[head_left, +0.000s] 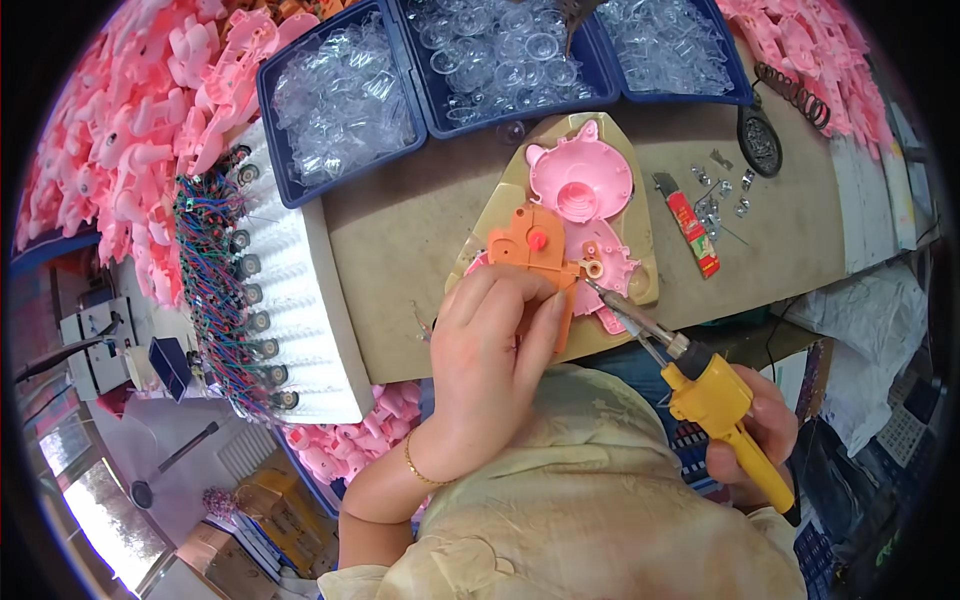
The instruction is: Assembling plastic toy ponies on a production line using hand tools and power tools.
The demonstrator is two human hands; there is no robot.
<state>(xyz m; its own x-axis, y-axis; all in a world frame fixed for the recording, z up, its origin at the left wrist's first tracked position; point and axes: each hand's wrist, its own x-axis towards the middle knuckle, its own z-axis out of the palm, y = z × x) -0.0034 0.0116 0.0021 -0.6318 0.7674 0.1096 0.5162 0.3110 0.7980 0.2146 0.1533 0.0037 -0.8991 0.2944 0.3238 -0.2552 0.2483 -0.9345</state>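
Observation:
My left hand (490, 335) is closed over an orange plastic housing (513, 247) with a red round piece on it; what lies between the fingertips is hidden. The housing rests over a pink animal-shaped plastic shell (590, 165), which is set in a tan mould-like holder (640, 235). My right hand (765, 425) grips a yellow soldering gun (712, 392) by its handle. Its tip points up and left, close to a small pale ring (593, 269) at the housing's right edge. I cannot tell whether the tip touches it.
Blue bins (425, 120) of clear plastic parts stand along the back. On the left, a white foam tray (318, 300) carries small round speakers with coloured wires, beside piled pink shells (120, 150). To the right lie a red packet (690, 228), small metal pieces (708, 212) and a black coil-corded object (760, 140).

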